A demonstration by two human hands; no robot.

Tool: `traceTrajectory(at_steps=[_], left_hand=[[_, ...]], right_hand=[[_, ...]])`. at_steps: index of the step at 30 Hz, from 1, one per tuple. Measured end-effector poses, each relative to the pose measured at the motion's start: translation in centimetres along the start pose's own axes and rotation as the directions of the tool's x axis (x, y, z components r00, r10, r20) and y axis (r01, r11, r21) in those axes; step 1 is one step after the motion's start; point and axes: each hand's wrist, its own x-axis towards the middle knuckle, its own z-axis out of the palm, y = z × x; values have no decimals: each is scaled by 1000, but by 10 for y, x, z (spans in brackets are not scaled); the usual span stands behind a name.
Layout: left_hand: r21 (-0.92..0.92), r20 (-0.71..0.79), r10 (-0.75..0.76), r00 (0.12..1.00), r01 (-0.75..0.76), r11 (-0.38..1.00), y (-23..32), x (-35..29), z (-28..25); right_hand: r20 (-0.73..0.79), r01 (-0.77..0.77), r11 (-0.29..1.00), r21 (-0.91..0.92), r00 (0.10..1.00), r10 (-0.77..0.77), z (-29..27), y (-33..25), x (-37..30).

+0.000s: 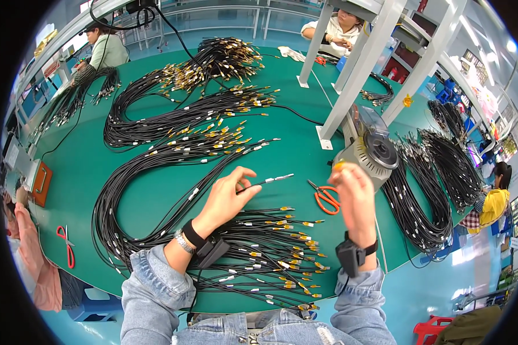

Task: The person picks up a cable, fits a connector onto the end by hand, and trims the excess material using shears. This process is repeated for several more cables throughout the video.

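Observation:
My left hand (pixel 227 195) pinches one thin black cable (pixel 265 182) with a silver tip, holding it just above the green table (pixel 293 155). My right hand (pixel 354 198) is raised in front of a grey machine (pixel 371 152) with a round dark face, fingers closed on a small yellow-tipped piece, too small to make out. Below both hands lies a bundle of black cables with yellow and silver connectors (pixel 270 253). Both wrists wear black bands.
Orange-handled scissors (pixel 327 198) lie between my hands. Larger coils of black cables (pixel 172 123) fill the table's middle and far side, more coils (pixel 437 184) sit to the right. White frame posts (pixel 357 75) stand behind the machine. Other people sit around the table; red scissors (pixel 66 244) lie at the left.

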Motion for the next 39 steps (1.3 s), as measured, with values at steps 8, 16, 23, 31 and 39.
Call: traceTrajectory(at_steps=[8, 16, 23, 31, 39], left_hand=[[-11, 53, 159, 986, -159, 987, 41, -13, 5], [71, -42, 422, 906, -419, 905, 45, -10, 12], [65, 37, 343, 939, -345, 936, 18, -15, -3], [157, 153, 175, 973, -199, 967, -8, -38, -35], [-122, -62, 264, 962, -270, 955, 64, -28, 24]], right_hand=[[137, -79, 996, -52, 987, 86, 46, 22, -27], [188, 23, 999, -33, 982, -17, 54, 26, -36], [154, -10, 1000, 7, 988, 8, 49, 24, -33], [172, -42, 999, -2, 984, 42, 50, 23, -32], [205, -182, 976, 119, 966, 155, 48, 8, -35]])
